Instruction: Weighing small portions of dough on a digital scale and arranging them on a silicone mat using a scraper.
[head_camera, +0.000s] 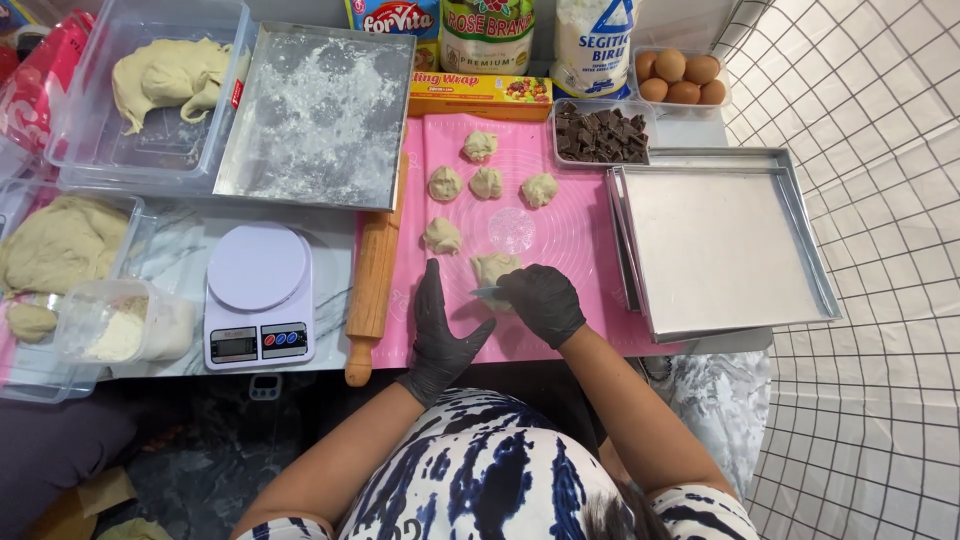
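Both my hands wear black gloves over a pink silicone mat (580, 230). My right hand (545, 300) grips a small pale scraper blade (487, 293) and presses it against a lump of dough (492, 267) at the mat's near middle. Just left of that lump, my left hand (440, 325) rests flat on the mat, fingers apart, holding nothing. Several small dough pieces (486, 182) lie farther back on the mat.
A wooden rolling pin (372, 285) lies along the mat's left edge, beside a white kitchen scale (258, 295). Stacked metal trays (722, 245) sit right. Chopped chocolate (601, 133), eggs (680, 78), a floured tray (318, 115) and dough tubs (150, 90) stand behind and left.
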